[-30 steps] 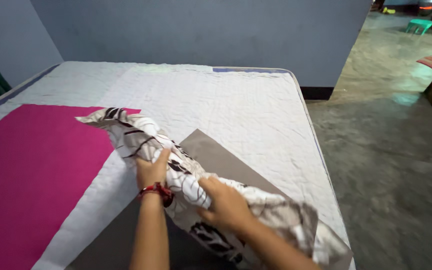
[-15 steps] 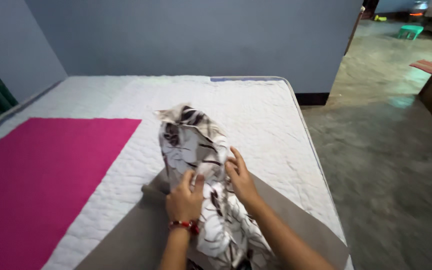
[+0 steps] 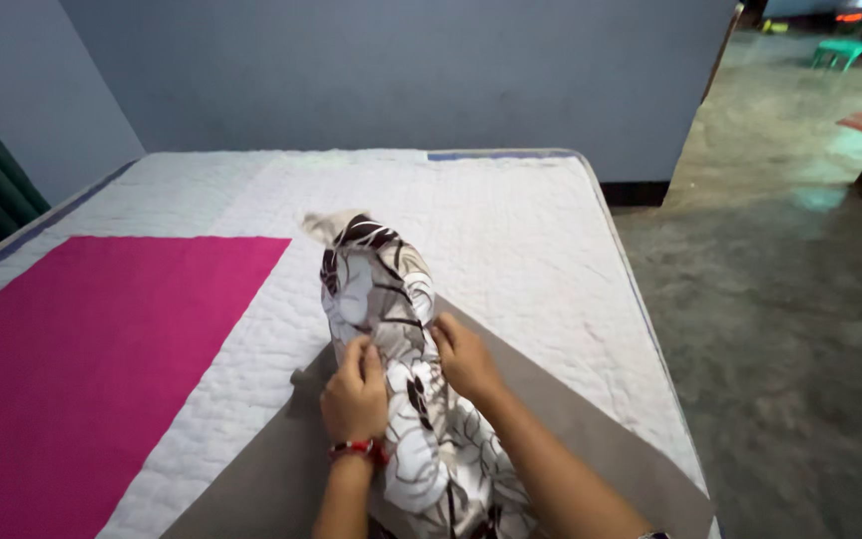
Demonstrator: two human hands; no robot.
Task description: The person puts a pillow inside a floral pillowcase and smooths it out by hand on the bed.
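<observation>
patterned cloth (image 3: 381, 299) is being gripped by the fingers of the left hand (image 3: 354, 394) and right hand (image 3: 466, 357), bunched lengthwise over a grey sheet (image 3: 561, 419) on the bed (image 3: 511, 230); smoothing is judged unfinished.

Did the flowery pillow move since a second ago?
Yes. The patterned pillow swung round: its far end pointed left over the pink sheet, and now points straight up the mattress, clear of the pink.

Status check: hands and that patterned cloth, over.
Left hand and right hand both gripping white, brown-patterned cloth bundle. Bundle over grey sheet on white quilted mattress. Nothing obstructing.
</observation>
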